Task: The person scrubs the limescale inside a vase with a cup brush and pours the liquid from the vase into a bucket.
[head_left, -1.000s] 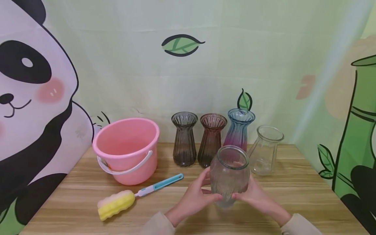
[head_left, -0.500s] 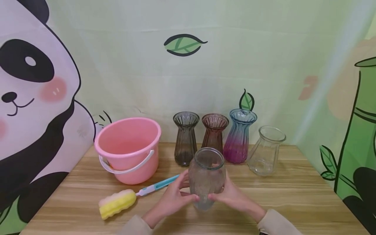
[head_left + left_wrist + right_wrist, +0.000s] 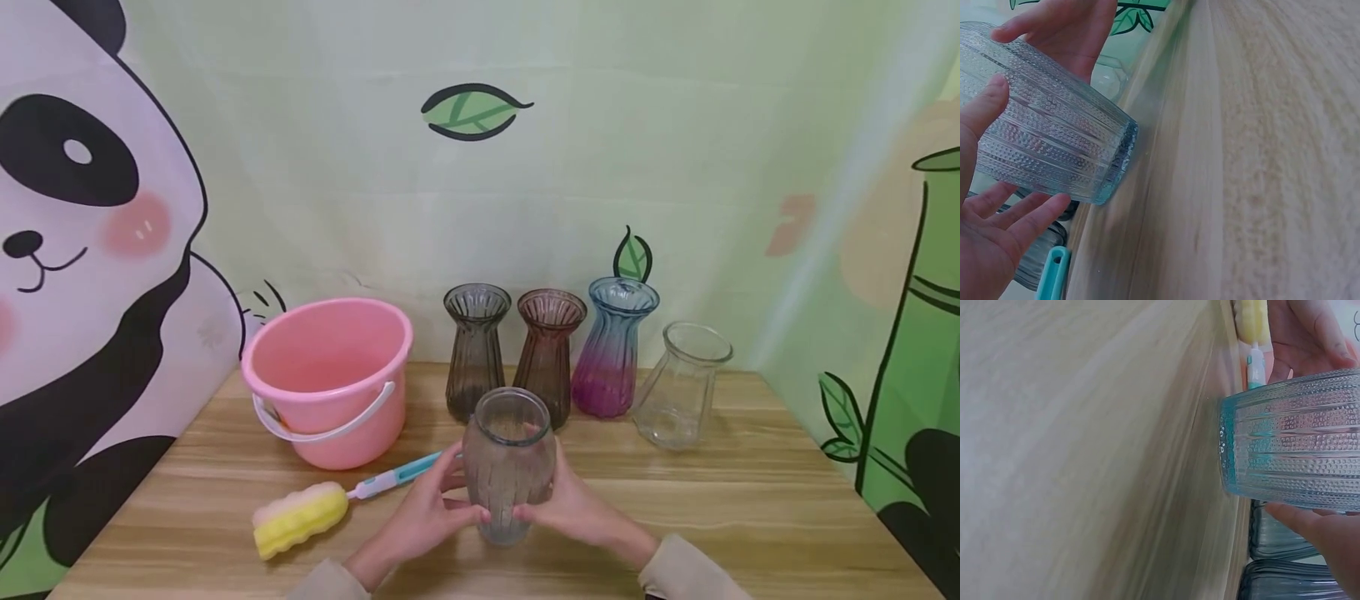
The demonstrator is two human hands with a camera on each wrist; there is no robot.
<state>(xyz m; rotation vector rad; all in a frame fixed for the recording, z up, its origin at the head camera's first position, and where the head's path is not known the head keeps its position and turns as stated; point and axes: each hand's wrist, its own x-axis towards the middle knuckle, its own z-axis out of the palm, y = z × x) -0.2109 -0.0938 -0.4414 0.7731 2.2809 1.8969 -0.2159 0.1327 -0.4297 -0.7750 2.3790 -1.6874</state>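
A clear, bulbous glass vase (image 3: 510, 479) with a ribbed, dotted surface stands upright between both hands, mouth up. My left hand (image 3: 427, 515) holds its left side, thumb across the front. From the other side my right hand (image 3: 588, 510) holds it the same way, its thumb near the left one. The wrist views show the vase's thick bluish base (image 3: 1116, 164) close to the table; whether it touches is hard to tell. Behind the left hand lies a sponge brush (image 3: 300, 518) with a yellow and pale head, its blue handle partly hidden.
A pink bucket (image 3: 322, 433) with a white handle stands at the back left. Along the back stand a grey vase (image 3: 474, 358), a brown vase (image 3: 547, 354), a blue-purple vase (image 3: 609, 358) and a clear flared vase (image 3: 678, 400). A printed cloth backdrop (image 3: 360, 183) rises behind the wooden table (image 3: 780, 517).
Both hands have carried the clear vase to the left and toward the person, and lowered it slightly. It has moved away from in front of the blue-purple vase. The view has shifted a little.
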